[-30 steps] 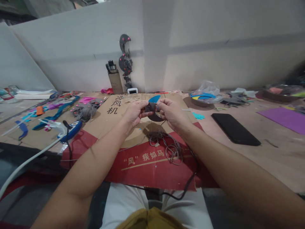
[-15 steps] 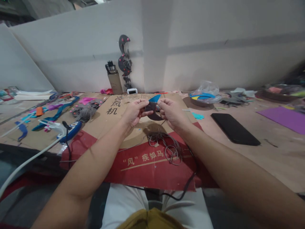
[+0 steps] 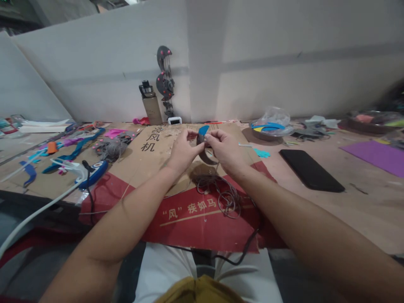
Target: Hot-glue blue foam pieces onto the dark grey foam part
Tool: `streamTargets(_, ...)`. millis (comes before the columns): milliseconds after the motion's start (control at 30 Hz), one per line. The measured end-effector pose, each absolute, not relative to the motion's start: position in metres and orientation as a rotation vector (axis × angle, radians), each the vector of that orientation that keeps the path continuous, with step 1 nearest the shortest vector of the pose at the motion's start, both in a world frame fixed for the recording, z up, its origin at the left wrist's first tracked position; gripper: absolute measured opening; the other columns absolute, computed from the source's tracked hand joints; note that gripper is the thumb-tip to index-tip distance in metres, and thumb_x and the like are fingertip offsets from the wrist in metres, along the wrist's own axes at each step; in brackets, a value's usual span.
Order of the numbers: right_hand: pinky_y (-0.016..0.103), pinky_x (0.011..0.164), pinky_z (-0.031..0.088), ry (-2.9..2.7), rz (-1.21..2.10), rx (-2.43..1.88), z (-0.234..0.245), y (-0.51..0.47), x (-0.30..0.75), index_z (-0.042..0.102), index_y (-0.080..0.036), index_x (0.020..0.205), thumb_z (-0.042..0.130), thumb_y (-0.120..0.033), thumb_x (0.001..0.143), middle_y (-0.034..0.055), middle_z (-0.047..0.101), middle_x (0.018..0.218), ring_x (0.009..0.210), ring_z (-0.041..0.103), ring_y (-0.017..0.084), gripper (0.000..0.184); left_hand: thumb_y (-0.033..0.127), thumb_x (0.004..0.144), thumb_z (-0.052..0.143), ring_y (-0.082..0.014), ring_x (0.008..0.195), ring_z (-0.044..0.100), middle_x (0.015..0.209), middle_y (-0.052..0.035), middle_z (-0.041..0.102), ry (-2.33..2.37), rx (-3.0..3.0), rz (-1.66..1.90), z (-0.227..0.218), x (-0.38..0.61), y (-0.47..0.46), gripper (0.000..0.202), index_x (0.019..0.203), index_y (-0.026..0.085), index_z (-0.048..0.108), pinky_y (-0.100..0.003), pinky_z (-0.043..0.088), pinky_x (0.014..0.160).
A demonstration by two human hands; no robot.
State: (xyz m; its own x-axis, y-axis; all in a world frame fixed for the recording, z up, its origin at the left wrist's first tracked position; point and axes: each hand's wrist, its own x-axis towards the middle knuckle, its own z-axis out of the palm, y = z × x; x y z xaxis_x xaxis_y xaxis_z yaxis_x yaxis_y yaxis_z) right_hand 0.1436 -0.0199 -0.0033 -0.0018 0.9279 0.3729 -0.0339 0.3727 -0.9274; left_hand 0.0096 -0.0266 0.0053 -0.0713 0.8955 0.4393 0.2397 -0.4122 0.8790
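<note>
Between both hands, above the cardboard, is a dark grey curved piece (image 3: 207, 158), probably felt, with a bright blue piece (image 3: 203, 129) at its upper end. My left hand (image 3: 185, 148) pinches it from the left, thumb against the grey edge. From the right, my right hand (image 3: 223, 148) pinches it near the blue part, fingers curled. Its inner side and the fingertips are partly hidden. Just below, a tangle of thin grey cord (image 3: 229, 198) lies on the cardboard sheet (image 3: 202, 229).
A glue gun (image 3: 77, 170) rests on a blue stand (image 3: 94, 174) at left, near a grey yarn heap (image 3: 114, 148). Behind stand a bottle (image 3: 152, 107) and a hanging crescent ornament (image 3: 164, 78). Rightward lie a black phone (image 3: 311, 170), plastic-wrapped bowl (image 3: 268, 130) and purple sheet (image 3: 377, 155).
Both hands have drawn closer around the piece. It has turned, so the blue part looks narrower and rounder, and the grey part shows more edge-on.
</note>
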Motion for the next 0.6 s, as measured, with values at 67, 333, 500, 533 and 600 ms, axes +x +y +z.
streamTargets(67, 0.027, 0.064, 0.042, -1.394, 0.896, -0.895, -0.0029, -0.0211, 0.1415, 0.061, -0.02, 0.075, 0.062, -0.032, 0.08, -0.0008, 0.058, 0.07, 0.065, 0.05, 0.012, 0.013, 0.017, 0.065, 0.079, -0.0199, 0.1, 0.061, 0.095, -0.0056, 0.067, 1.277, 1.697, 1.517, 0.0076, 0.0098, -0.0292, 0.024, 0.084, 0.018, 0.063, -0.031, 0.047, 0.089)
streamTargets(333, 0.031, 0.076, 0.045, -1.495, 0.82, -0.889, -0.0052, -0.0243, 0.1379, 0.067, -0.021, 0.082, 0.058, -0.026, 0.084, 0.0019, 0.068, 0.08, 0.077, 0.059, 0.015, 0.011, 0.015, 0.071, 0.071, -0.0116, 0.068, 0.057, 0.075, -0.0006, 0.066, 1.271, 1.498, 1.507, 0.0026, 0.0109, -0.0237, 0.011, 0.08, 0.017, 0.065, -0.024, 0.044, 0.066)
streamTargets(500, 0.029, 0.067, 0.042, -1.48, 0.754, -0.953, -0.004, -0.0273, 0.14, 0.064, -0.019, 0.081, 0.059, -0.028, 0.084, 0.0005, 0.063, 0.072, 0.068, 0.054, 0.014, 0.01, 0.021, 0.069, 0.074, -0.0095, 0.06, 0.053, 0.068, 0.0007, 0.064, 1.243, 1.404, 1.477, -0.0007, 0.0105, -0.0215, 0.013, 0.077, 0.016, 0.065, -0.022, 0.039, 0.057)
streamTargets(533, 0.029, 0.066, 0.042, -1.479, 0.738, -0.966, -0.0038, -0.0274, 0.1403, 0.063, -0.019, 0.081, 0.06, -0.029, 0.083, 0.0, 0.061, 0.071, 0.066, 0.052, 0.013, 0.01, 0.022, 0.07, 0.074, -0.0093, 0.06, 0.053, 0.069, 0.0005, 0.064, 1.228, 1.399, 1.469, -0.0006, 0.0104, -0.0218, 0.013, 0.077, 0.016, 0.065, -0.022, 0.039, 0.056)
streamTargets(600, 0.028, 0.063, 0.04, -1.468, 0.713, -0.986, -0.0039, -0.0269, 0.1408, 0.061, -0.02, 0.081, 0.061, -0.028, 0.083, -0.0015, 0.057, 0.067, 0.063, 0.049, 0.012, 0.009, 0.024, 0.072, 0.073, -0.0092, 0.061, 0.054, 0.072, -0.0007, 0.066, 1.181, 1.403, 1.449, -0.0001, 0.0102, -0.0227, 0.013, 0.08, 0.015, 0.067, -0.021, 0.039, 0.057)
